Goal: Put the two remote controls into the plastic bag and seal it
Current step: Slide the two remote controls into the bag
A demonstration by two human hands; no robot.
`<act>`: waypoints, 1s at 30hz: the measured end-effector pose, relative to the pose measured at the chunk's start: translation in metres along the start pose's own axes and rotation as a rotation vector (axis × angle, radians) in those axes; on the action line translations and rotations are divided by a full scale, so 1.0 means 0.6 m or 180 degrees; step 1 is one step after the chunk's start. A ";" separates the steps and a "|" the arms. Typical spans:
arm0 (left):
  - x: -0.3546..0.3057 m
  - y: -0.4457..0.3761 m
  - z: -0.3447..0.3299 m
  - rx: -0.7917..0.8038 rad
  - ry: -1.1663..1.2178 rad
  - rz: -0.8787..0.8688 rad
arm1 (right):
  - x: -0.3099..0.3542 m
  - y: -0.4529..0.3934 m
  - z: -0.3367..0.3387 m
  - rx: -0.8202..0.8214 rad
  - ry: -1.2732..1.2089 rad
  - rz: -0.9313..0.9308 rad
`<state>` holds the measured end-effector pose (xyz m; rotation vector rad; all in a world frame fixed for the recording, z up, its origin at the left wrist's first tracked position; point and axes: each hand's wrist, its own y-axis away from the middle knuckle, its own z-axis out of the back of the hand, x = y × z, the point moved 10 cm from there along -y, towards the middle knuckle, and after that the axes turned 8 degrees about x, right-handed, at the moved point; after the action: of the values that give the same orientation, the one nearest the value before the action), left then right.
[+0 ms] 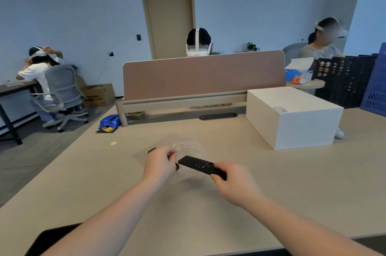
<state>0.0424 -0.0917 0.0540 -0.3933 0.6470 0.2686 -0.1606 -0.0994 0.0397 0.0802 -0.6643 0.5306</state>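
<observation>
Right hand grips 1 remote; left hand pinches plastic bag mouth, bare table around

On the table, the box sits right of the plastic bag, before the divider.

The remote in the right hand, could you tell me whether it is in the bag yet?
Not yet. The right hand holds the remote by its near end, its far end at the bag mouth, pinched by the left hand.
</observation>
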 end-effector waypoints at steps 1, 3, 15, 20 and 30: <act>-0.006 0.003 -0.002 0.0014 -0.0051 -0.0118 | 0.002 -0.012 -0.013 -0.0038 0.0047 0.0010; -0.020 0.009 -0.004 -0.0006 -0.0222 -0.0367 | 0.010 -0.038 -0.041 -0.0121 0.0158 0.0040; -0.028 0.025 -0.017 0.0094 -0.0482 -0.0844 | 0.054 -0.176 -0.144 0.0086 0.0952 0.0282; -0.014 0.017 -0.021 0.0127 -0.0461 -0.0805 | 0.033 -0.182 -0.162 0.0288 0.0636 0.0144; -0.005 0.007 -0.034 0.0232 -0.0516 -0.0729 | 0.013 -0.153 -0.157 0.0558 0.1326 0.0047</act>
<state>0.0278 -0.0970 0.0399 -0.3679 0.4466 0.0575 -0.0566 -0.1531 -0.0212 0.1251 -0.2114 0.5973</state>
